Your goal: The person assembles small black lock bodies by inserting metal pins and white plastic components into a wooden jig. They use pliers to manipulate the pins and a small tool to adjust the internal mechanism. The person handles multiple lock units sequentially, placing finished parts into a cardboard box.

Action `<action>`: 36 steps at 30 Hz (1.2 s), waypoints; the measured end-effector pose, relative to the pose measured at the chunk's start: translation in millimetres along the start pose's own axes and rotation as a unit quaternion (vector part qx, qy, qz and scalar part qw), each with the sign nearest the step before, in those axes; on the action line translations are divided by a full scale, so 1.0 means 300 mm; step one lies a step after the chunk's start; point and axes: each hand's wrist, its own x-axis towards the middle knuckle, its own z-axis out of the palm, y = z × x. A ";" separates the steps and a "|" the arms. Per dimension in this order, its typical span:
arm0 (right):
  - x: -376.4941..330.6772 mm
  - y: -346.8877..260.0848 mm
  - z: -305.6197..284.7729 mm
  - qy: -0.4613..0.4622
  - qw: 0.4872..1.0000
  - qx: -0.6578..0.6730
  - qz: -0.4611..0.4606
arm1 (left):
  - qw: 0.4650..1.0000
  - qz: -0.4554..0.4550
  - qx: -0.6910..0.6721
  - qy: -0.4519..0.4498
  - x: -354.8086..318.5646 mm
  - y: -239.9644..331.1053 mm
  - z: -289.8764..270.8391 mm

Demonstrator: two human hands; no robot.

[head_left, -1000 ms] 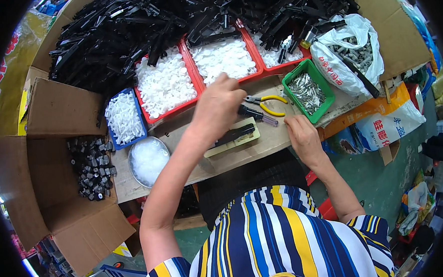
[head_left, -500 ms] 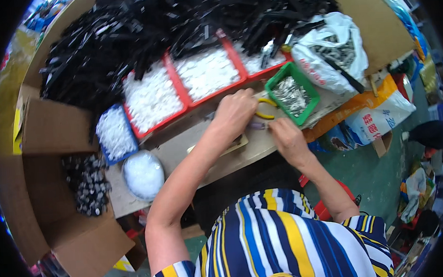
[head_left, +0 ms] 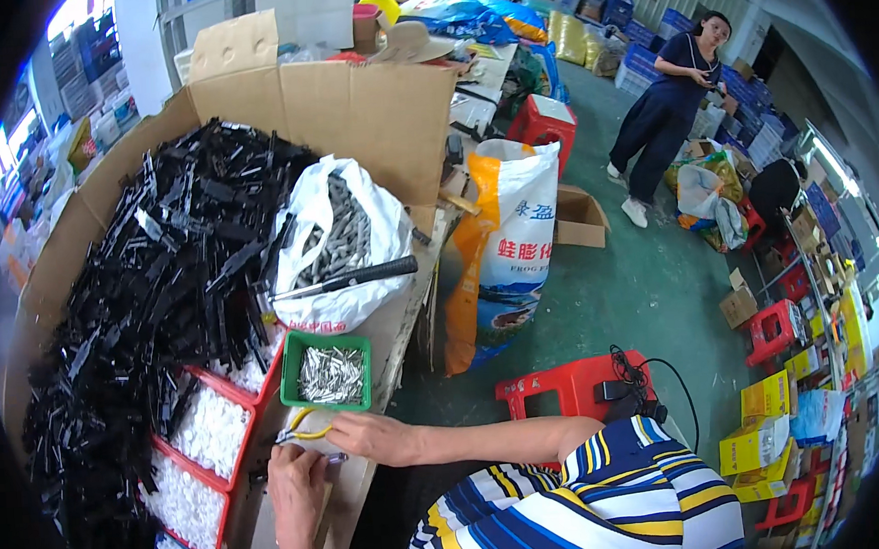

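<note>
My left hand (head_left: 296,481) rests on the cardboard-covered bench (head_left: 347,503) with its fingers curled; what they hold is hidden. My right hand (head_left: 369,437) lies just beside it, fingers closed on yellow-handled pliers (head_left: 307,431). Both hands meet right below a green tray (head_left: 295,357) of small metal pins. Red trays (head_left: 229,390) of white plastic parts lie left of my hands.
A large heap of black plastic strips (head_left: 152,290) fills a cardboard box at the left. A white bag (head_left: 333,235) of metal parts carries a black-handled tool (head_left: 360,275). An orange-and-white sack (head_left: 503,251) and a red stool (head_left: 565,387) stand right. Another person (head_left: 669,103) stands far back.
The view has swung to the right, onto the floor and room. My left hand came back from the red trays to meet my right hand at the pliers.
</note>
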 end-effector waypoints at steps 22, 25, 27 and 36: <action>0.107 -0.023 -0.133 0.000 0.997 0.048 -0.064 | 0.971 -0.158 0.042 0.176 -0.311 -0.013 -0.274; 0.196 -0.001 -0.242 0.042 0.997 0.053 -0.036 | 0.944 -0.210 0.090 0.240 -0.418 -0.018 -0.340; 0.255 0.050 -0.281 0.017 0.999 0.028 0.028 | 0.928 -0.236 0.109 0.266 -0.475 -0.062 -0.369; 0.260 0.223 -0.200 -0.122 0.983 -0.116 0.076 | 0.884 -0.235 0.209 0.345 -0.506 -0.248 -0.407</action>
